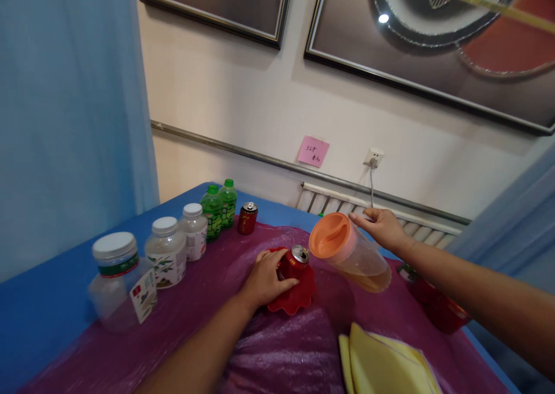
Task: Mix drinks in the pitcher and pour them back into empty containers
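Grasping the red drink can [295,265] with my left hand [264,279] and tilted orange-lidded pitcher [358,262] with my right hand [387,230], I'd judge careful alignment necessary.

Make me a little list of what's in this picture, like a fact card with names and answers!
Left hand: holding an open red can over a wavy-edged red mat
Right hand: holding a tilted pitcher, its orange lid toward the can
Inside pitcher: some yellowish liquid
Left side: three white-lidged jars, two green-capped bottles, a dark red can
Near front: folded yellow cloth
Underneath: shiny purple sheet on blue
Wall: pink note, writing hard to read
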Tool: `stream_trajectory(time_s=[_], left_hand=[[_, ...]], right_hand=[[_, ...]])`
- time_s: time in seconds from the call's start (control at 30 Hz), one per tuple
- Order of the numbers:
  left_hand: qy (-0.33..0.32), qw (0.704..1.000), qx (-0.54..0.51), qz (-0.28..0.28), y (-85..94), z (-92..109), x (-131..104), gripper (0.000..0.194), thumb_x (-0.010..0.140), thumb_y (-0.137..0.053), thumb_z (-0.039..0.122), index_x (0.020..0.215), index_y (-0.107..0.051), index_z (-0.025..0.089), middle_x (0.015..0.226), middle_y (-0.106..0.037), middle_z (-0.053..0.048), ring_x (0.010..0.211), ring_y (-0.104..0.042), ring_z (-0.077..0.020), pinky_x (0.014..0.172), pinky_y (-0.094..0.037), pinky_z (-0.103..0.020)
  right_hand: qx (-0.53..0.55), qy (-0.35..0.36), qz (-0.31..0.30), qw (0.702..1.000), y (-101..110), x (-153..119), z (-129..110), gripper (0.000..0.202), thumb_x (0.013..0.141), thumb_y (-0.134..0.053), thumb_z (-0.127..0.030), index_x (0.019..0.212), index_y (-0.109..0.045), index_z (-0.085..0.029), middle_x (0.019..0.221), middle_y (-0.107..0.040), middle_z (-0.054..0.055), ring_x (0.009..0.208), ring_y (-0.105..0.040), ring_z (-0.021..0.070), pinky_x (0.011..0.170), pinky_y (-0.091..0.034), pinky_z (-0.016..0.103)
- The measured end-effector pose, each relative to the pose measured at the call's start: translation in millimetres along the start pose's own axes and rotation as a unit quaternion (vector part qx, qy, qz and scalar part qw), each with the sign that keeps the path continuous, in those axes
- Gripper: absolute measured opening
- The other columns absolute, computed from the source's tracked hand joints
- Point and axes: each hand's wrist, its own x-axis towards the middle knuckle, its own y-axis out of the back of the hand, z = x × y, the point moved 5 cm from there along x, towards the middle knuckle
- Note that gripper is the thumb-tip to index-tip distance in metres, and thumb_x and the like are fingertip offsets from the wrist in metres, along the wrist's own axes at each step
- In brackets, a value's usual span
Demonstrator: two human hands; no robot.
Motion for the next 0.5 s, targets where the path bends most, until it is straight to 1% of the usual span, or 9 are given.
stream_trajectory(time_s=[0.23,0.4,0.5], left_hand=[[-0.006,1.000,-0.001,0.003,1.0,1.9,-0.2,0.070,0.066,-0.085,0.039,0.130,-0.062,0.023,0.128,-0.071,-0.009,0.118,-0.062,-0.0329,0.112,-0.039,-0.051],[-0.004,1.000,0.001,0.005,1.2,2.3,-0.3,0.072,0.065,-0.086,0.039,0.131,-0.062,0.022,0.127,-0.071,-0.010,0.116,-0.063,-0.0328,0.112,-0.038,-0.052],[-0.009,1.000,-0.006,0.004,1.2,2.9,-0.4,0.068,0.066,-0.086,0.038,0.129,-0.063,0.023,0.126,-0.071,-0.009,0.114,-0.063,-0.0318,0.111,-0.039,-0.051]], right_hand=[[0.002,0.003,-0.006,1.000,0.1,-1.2,-3.5,0.063,0.077,-0.054,-0.076,0.055,-0.025,-0.025,0.057,-0.019,-0.006,0.054,-0.023,0.0101,0.050,-0.017,0.028],[0.003,0.003,-0.009,1.000,-0.5,-0.8,-1.9,0.063,0.077,-0.054,-0.076,0.056,-0.024,-0.025,0.056,-0.020,-0.006,0.053,-0.023,0.0099,0.049,-0.017,0.028],[0.002,0.004,-0.004,1.000,-0.1,-0.3,-1.0,0.063,0.077,-0.054,-0.076,0.055,-0.024,-0.025,0.056,-0.019,-0.006,0.054,-0.022,0.0101,0.049,-0.017,0.028]])
